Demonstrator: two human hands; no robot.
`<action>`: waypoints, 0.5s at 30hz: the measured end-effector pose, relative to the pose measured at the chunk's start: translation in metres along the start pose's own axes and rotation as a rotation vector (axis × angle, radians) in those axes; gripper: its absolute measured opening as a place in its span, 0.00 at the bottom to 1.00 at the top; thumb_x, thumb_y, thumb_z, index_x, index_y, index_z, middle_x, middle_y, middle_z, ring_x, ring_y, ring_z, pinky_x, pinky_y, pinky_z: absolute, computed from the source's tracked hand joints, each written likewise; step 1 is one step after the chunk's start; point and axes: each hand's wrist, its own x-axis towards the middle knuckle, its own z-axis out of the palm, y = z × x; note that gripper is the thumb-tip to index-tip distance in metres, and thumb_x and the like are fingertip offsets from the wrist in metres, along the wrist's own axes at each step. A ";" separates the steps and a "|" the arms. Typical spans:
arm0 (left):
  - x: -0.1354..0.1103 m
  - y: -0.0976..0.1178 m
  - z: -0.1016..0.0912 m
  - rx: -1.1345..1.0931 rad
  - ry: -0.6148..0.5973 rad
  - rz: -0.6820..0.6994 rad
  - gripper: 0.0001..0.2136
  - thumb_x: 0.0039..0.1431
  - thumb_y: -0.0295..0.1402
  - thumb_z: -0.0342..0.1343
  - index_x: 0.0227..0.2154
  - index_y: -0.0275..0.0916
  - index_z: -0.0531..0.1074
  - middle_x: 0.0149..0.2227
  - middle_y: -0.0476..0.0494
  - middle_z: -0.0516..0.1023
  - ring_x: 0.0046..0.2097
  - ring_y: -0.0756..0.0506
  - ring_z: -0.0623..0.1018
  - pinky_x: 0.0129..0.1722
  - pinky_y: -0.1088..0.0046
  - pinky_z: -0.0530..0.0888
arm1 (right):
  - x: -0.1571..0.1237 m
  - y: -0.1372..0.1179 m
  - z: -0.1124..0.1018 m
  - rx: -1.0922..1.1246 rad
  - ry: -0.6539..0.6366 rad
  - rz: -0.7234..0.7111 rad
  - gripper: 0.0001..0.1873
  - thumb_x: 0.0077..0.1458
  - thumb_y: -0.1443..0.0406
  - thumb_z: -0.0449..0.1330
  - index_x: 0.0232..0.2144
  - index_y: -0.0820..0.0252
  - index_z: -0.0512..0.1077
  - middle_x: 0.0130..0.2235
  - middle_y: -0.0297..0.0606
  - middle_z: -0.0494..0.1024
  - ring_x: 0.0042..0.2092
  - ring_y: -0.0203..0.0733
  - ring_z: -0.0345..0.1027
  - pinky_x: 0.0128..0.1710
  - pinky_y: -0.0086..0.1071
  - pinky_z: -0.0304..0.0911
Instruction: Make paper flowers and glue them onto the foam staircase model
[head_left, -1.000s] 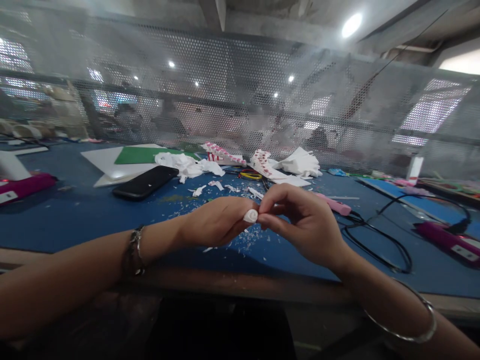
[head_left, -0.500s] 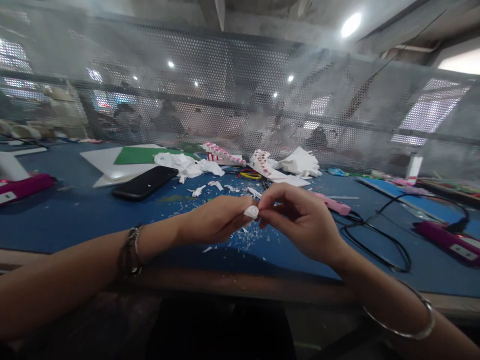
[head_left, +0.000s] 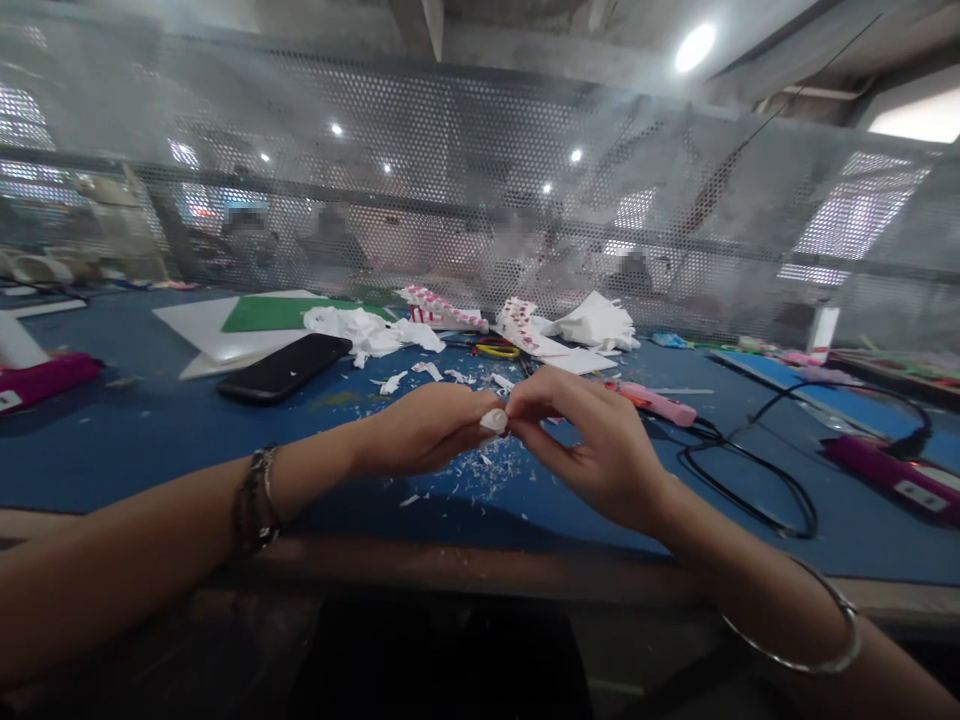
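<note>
A small white rosette (head_left: 494,421), with layers that look rolled, is pinched in the fingers of my left hand (head_left: 431,430). My right hand (head_left: 596,435) meets it from the other side, thumb and forefinger closed at its right edge. The fingertips of both hands almost touch, and they partly hide the piece. Below and behind the hands, white scraps (head_left: 487,475) are scattered over the blue table mat (head_left: 300,440).
A black phone (head_left: 286,370) lies left, near white and green sheets (head_left: 274,313). Crumpled white paper (head_left: 367,333), yellow-handled scissors (head_left: 498,348) and a paper stack (head_left: 598,322) are behind. At right are a pink corded tool (head_left: 660,403) and a purple power strip (head_left: 892,480).
Both hands have shifted very slightly left with the rosette, as the whole view moved a little. The right fingertips are still pinched at its edge.
</note>
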 end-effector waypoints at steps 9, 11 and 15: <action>0.000 -0.004 0.003 -0.351 -0.061 -0.148 0.10 0.59 0.28 0.36 0.24 0.38 0.59 0.20 0.52 0.63 0.22 0.54 0.65 0.24 0.80 0.63 | 0.004 0.006 -0.007 0.025 0.048 -0.007 0.08 0.50 0.76 0.50 0.29 0.63 0.66 0.29 0.34 0.69 0.32 0.29 0.63 0.33 0.25 0.59; 0.000 -0.003 0.002 -0.390 -0.056 -0.167 0.10 0.58 0.27 0.37 0.23 0.38 0.58 0.20 0.52 0.63 0.22 0.54 0.65 0.25 0.79 0.63 | 0.004 0.005 -0.008 0.063 0.045 0.017 0.08 0.49 0.76 0.51 0.29 0.63 0.67 0.29 0.34 0.69 0.32 0.30 0.63 0.33 0.26 0.60; 0.000 -0.002 0.002 -0.389 -0.055 -0.169 0.11 0.58 0.27 0.37 0.22 0.38 0.58 0.20 0.52 0.62 0.22 0.54 0.65 0.25 0.79 0.63 | 0.003 0.006 -0.007 0.211 0.001 0.082 0.05 0.47 0.71 0.57 0.30 0.62 0.66 0.30 0.34 0.69 0.33 0.31 0.63 0.32 0.26 0.62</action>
